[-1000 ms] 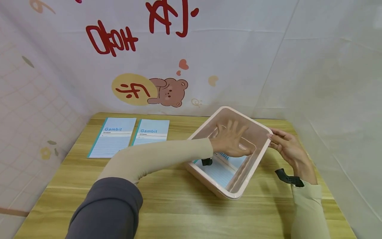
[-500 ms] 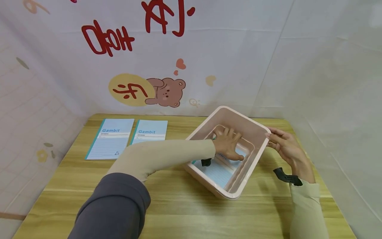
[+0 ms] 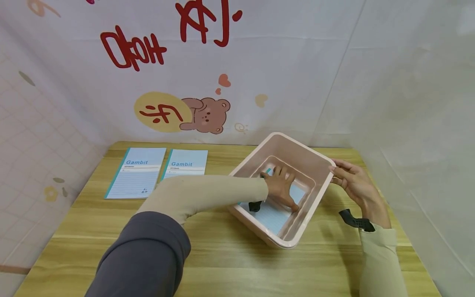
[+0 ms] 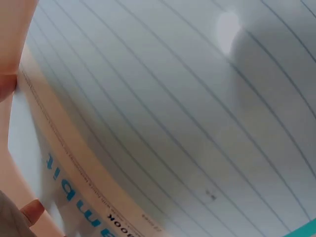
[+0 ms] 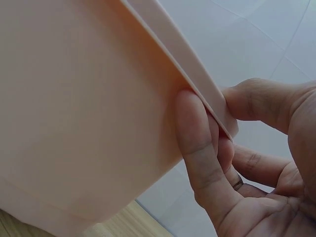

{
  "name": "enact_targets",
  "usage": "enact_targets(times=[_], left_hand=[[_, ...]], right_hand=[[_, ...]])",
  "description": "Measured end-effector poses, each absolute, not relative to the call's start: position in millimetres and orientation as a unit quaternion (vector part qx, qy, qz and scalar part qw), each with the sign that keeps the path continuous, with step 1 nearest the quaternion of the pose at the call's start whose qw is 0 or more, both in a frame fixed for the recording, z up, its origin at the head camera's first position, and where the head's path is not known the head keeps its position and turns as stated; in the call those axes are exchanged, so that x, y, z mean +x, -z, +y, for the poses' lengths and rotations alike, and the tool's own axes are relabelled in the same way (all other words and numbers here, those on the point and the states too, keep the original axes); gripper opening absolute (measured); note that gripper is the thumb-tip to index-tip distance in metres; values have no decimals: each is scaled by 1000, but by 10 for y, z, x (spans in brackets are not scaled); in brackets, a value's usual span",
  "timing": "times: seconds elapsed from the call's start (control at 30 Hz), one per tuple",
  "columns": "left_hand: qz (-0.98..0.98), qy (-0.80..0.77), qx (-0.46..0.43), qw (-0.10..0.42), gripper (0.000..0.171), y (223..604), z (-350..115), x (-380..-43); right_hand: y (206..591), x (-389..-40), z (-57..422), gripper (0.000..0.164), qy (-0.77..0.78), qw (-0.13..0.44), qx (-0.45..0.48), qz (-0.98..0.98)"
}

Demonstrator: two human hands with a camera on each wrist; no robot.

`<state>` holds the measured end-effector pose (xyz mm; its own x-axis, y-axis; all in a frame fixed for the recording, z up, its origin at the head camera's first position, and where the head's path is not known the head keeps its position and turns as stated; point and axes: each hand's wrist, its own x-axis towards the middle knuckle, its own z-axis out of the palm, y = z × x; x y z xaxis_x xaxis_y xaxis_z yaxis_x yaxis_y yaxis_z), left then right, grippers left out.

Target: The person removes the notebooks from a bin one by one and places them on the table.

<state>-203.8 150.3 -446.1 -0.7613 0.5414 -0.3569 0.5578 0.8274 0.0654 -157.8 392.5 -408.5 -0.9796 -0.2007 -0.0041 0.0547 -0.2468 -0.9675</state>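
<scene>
A pale pink plastic bin (image 3: pixel 297 154) stands turned at an angle on the table's right half. Inside it lies a light blue lined notebook (image 3: pixel 272 216) with a teal spine. My left hand (image 3: pixel 281 187) reaches into the bin with fingers spread over the notebook, hiding much of its cover. Close up in the left wrist view, the notebook (image 4: pixel 163 118) fills the picture, and fingertips show at the left side. My right hand (image 3: pixel 354 183) pinches the bin's rim at the right corner. In the right wrist view, thumb and fingers of the right hand (image 5: pixel 207 168) lie on either side of that rim.
Two more Gambit notebooks lie at the back left: one at the far left (image 3: pixel 137 173), the other beside it (image 3: pixel 187 162), partly covered by my left sleeve (image 3: pixel 211 192). A printed cloth (image 3: pixel 289 62) hangs behind the wooden table (image 3: pixel 222 264).
My left hand has moved down and toward me inside the bin, onto the notebook. The right hand keeps its grip on the rim. The view has shifted slightly.
</scene>
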Motion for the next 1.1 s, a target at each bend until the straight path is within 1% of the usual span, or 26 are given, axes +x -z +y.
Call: enact_targets(times=[0.13, 0.4, 0.5, 0.83, 0.97, 1.1], left_hand=[[941, 30, 289, 175, 116, 4488, 1516, -2019], [948, 35, 286, 133, 119, 4490, 1504, -1982], [949, 35, 287, 123, 118, 4480, 1500, -1980], [944, 63, 300, 123, 115, 4426, 1503, -2005], [946, 52, 299, 112, 117, 4393, 1477, -1987], [946, 32, 302, 115, 117, 4392, 1466, -1985]], right_hand=[[4088, -1571, 3914, 26, 783, 81, -58, 613], [4089, -1577, 3885, 26, 780, 83, -63, 617], [4087, -1579, 3880, 26, 779, 82, -66, 618], [4083, -1565, 3895, 26, 779, 81, -62, 619], [4085, -1553, 3910, 26, 781, 80, -61, 617], [4095, -1537, 3920, 26, 781, 82, -64, 615]])
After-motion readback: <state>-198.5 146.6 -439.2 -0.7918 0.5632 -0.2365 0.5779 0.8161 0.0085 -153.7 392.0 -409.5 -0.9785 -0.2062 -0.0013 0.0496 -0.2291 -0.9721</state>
